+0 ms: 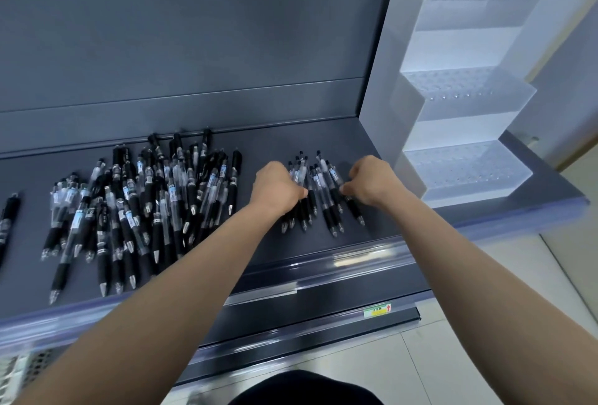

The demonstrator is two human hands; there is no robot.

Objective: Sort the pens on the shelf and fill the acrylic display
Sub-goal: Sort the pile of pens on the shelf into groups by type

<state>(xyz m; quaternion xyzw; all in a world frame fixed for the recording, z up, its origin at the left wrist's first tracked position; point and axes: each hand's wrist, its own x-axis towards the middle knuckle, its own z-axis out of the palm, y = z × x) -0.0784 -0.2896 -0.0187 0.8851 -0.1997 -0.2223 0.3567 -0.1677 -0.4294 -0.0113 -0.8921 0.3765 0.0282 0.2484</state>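
Closest to me, two bare forearms (181, 281) run up from the bottom edge to the shelf (323, 142). Far left on it lies a lone pen (9, 217), well apart from the rest. Next comes the big pile (139, 207), black clicker pens crossing each other, tips mostly toward me. Right of that, the left hand (279, 187) has its fingers curled in and its thumb pressed against the left side of a small bunch (323, 197) of pens lying roughly parallel. On the bunch's other side the right hand (369, 179) is curled too, thumb and fingers pinching the outer pens. Further right stands the display (453, 97), three stepped tiers of holes, none filled that I can see. I judge these pens light, stiff and slick on their clear barrels, prone to roll and fan out. I would take them mid-barrel or round the black grips, squeezed from both sides.
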